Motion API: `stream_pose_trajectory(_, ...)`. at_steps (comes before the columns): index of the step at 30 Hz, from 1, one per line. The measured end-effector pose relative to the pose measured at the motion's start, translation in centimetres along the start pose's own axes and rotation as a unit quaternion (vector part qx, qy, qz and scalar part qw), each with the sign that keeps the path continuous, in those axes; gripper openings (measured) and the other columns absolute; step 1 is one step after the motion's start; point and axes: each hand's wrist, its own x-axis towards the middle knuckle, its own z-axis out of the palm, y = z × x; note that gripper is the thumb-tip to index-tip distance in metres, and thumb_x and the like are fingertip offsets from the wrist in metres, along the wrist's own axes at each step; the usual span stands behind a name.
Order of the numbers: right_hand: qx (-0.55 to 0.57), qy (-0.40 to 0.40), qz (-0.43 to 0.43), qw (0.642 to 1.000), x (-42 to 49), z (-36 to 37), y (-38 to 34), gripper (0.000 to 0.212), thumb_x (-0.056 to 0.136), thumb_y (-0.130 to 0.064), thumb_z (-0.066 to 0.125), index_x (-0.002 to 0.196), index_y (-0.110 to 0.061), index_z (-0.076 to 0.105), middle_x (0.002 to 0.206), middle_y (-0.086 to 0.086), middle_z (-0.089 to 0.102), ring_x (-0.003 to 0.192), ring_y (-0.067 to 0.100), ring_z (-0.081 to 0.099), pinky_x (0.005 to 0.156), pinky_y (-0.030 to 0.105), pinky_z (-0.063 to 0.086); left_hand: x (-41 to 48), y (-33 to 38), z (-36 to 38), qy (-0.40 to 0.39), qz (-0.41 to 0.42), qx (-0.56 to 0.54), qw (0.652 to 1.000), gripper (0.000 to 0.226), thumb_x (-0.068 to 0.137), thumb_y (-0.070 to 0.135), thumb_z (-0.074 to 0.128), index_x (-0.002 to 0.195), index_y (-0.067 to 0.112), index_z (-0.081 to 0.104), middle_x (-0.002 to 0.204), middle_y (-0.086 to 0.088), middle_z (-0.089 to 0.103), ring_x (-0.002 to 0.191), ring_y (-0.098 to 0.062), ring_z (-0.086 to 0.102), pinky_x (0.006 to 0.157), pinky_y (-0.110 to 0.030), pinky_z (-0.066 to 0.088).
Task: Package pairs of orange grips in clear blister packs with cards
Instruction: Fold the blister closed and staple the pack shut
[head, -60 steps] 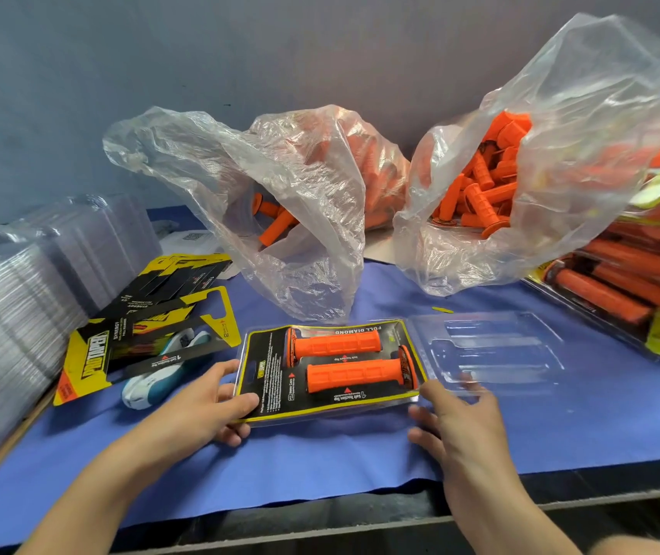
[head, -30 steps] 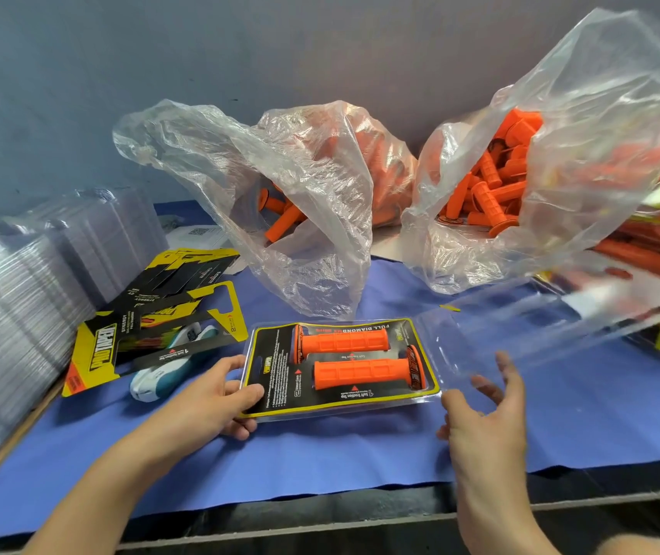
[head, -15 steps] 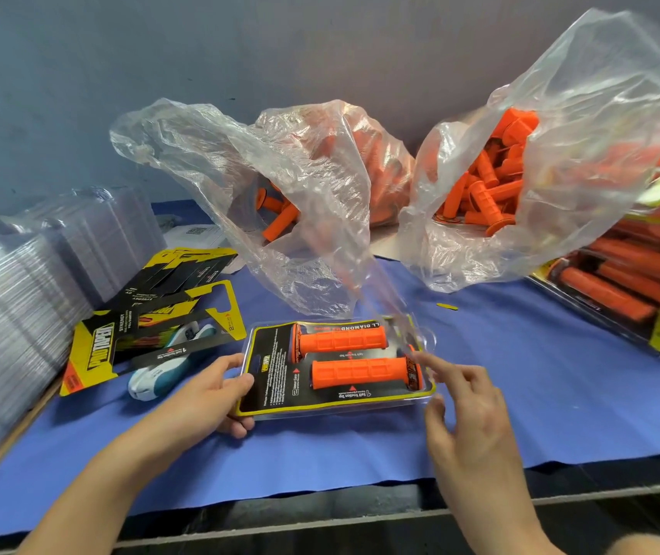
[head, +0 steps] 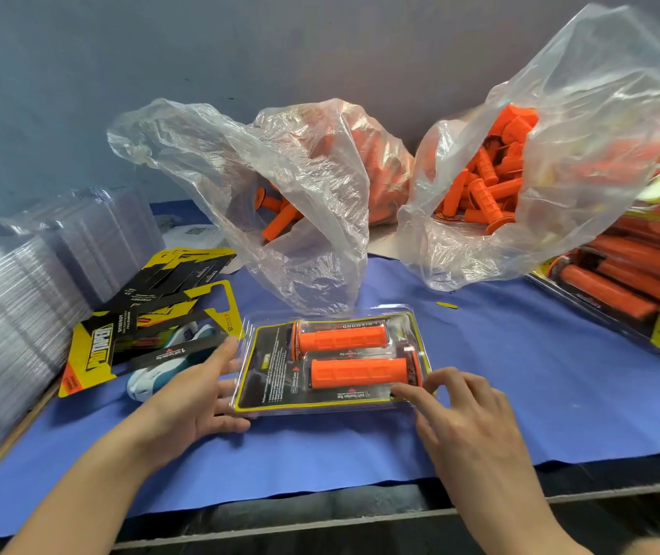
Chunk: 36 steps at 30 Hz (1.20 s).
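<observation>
On the blue mat (head: 520, 394), the left hand (head: 188, 402) rests against the left edge of the pack (head: 334, 402), fingers spread; the right hand (head: 468, 426) presses loosely bent fingertips on its near right corner. Two grips (head: 356, 372) lie inside, over the card (head: 276, 366).

A plain blue-grey wall (head: 240, 54) stood behind, faintly marked in places. The desk (head: 520, 394) was covered with a blue sheet above a dark front edge (head: 360, 510). Lighting was even.

We stand at a packing workshop bench (head: 520, 374); bags (head: 584, 162) of loose orange grips (head: 480, 186), stacked clear shells (head: 8, 314), printed cards (head: 152, 310), finished packs (head: 633, 290).
</observation>
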Motion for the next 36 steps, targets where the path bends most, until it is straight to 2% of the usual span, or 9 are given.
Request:
stream_pose_trajectory(6, -0.022, 0.016, -0.031, 0.999, 0.0, 0.2, -0.2, 0.052, 0.06, -0.006, 0.087, 0.103, -0.03, 0.069, 0.095, -0.003, 0.059, 0.094, 0.024, 0.051, 0.083, 0.037, 0.036, -0.1, -0.8, 0.4, 0.038, 0.055, 0.06, 0.996, 0.016, 0.098, 0.016, 0.058, 0.112, 0.009, 0.063, 0.087, -0.007, 0.074, 0.062, -0.016, 0.068, 0.047, -0.022, 0.053)
stream_pose_trajectory(15, 0.002, -0.016, -0.116, 0.993, 0.7, 0.4, -1.7, 0.038, 0.082, -0.011, 0.044, 0.108, -0.024, 0.067, 0.095, -0.003, 0.059, 0.082, 0.024, 0.057, 0.075, 0.036, 0.05, -0.4, -0.9, 2.0, 0.036, 0.062, 0.054, 0.996, 0.019, 0.097, 0.01, 0.06, 0.115, 0.007, 0.057, 0.086, -0.01, 0.075, 0.059, -0.018, 0.068, 0.045, -0.022, 0.053)
stream_pose_trajectory(18, -0.002, -0.021, -0.118, 0.993, 1.0, 0.5, -1.2, 0.039, 0.081, -0.012, 0.045, 0.108, -0.025, 0.07, 0.093, -0.004, 0.06, 0.08, 0.023, 0.058, 0.071, 0.035, 0.052, -0.5, -1.0, 2.4, 0.067, 0.087, 0.106, 0.988, 0.026, 0.098, 0.015, 0.059, 0.121, 0.007, 0.05, 0.082, -0.007, 0.073, 0.055, -0.02, 0.066, 0.048, -0.027, 0.055)
stream_pose_trajectory(20, -0.002, -0.019, -0.112, 0.994, 1.2, 0.5, -1.0, 0.039, 0.077, -0.009, 0.052, 0.106, -0.026, 0.071, 0.091, -0.005, 0.061, 0.078, 0.022, 0.059, 0.069, 0.034, 0.052, -0.6, -1.4, 2.7, 0.173, 0.179, 0.246, 0.937, 0.032, 0.097, 0.025, 0.06, 0.125, 0.017, 0.047, 0.098, -0.003, 0.066, 0.068, -0.018, 0.066, 0.065, -0.036, 0.057)
stream_pose_trajectory(22, 0.002, -0.019, -0.108, 0.994, 1.5, 0.5, -0.9, 0.04, 0.075, -0.008, 0.055, 0.106, -0.026, 0.072, 0.091, -0.006, 0.061, 0.078, 0.022, 0.06, 0.069, 0.033, 0.052, -1.0, -1.5, 3.3, 0.278, 0.354, 0.402, 0.797, 0.029, 0.098, 0.033, 0.055, 0.123, 0.02, 0.051, 0.109, -0.001, 0.057, 0.09, -0.02, 0.061, 0.083, -0.041, 0.051)
stream_pose_trajectory(23, 0.003, -0.018, -0.108, 0.994, 1.6, 0.4, -0.9, 0.04, 0.074, -0.007, 0.058, 0.106, -0.027, 0.072, 0.091, -0.006, 0.061, 0.078, 0.021, 0.06, 0.068, 0.033, 0.051, -1.5, -1.4, 4.0, 0.275, 0.435, 0.448, 0.731, 0.026, 0.097, 0.035, 0.053, 0.118, 0.019, 0.056, 0.108, 0.0, 0.056, 0.095, -0.021, 0.057, 0.085, -0.041, 0.049)
stream_pose_trajectory(25, 0.009, -0.02, -0.104, 0.994, 2.0, 0.3, -0.8, 0.042, 0.07, -0.004, 0.068, 0.105, -0.028, 0.072, 0.089, -0.007, 0.061, 0.076, 0.021, 0.059, 0.067, 0.032, 0.05, -2.2, -1.2, 5.8, 0.194, 0.518, 0.508, 0.661, 0.025, 0.094, 0.04, 0.051, 0.109, 0.022, 0.06, 0.102, 0.004, 0.057, 0.093, -0.02, 0.056, 0.083, -0.037, 0.047)
stream_pose_trajectory(30, 0.043, -0.045, -0.102, 0.993, 2.3, 0.0, -0.4, 0.052, 0.062, -0.003, 0.084, 0.105, -0.03, 0.073, 0.084, -0.009, 0.06, 0.073, 0.018, 0.057, 0.067, 0.028, 0.048, -2.3, -2.6, 10.5, 0.154, 0.537, 0.621, 0.55, 0.02, 0.091, 0.037, 0.051, 0.099, 0.025, 0.064, 0.092, 0.003, 0.058, 0.083, -0.02, 0.058, 0.074, -0.033, 0.049)
stream_pose_trajectory(36, 0.048, -0.044, -0.124, 0.99, 3.5, -0.2, 0.2, 0.04, 0.067, -0.007, 0.084, 0.097, -0.031, 0.072, 0.08, -0.009, 0.058, 0.07, 0.016, 0.056, 0.061, 0.027, 0.046, -1.6, -1.6, 11.9, 0.205, 0.546, 0.608, 0.539, 0.016, 0.083, 0.023, 0.076, 0.083, 0.023, 0.06, 0.08, 0.003, 0.057, 0.074, -0.02, 0.055, 0.065, -0.032, 0.044)
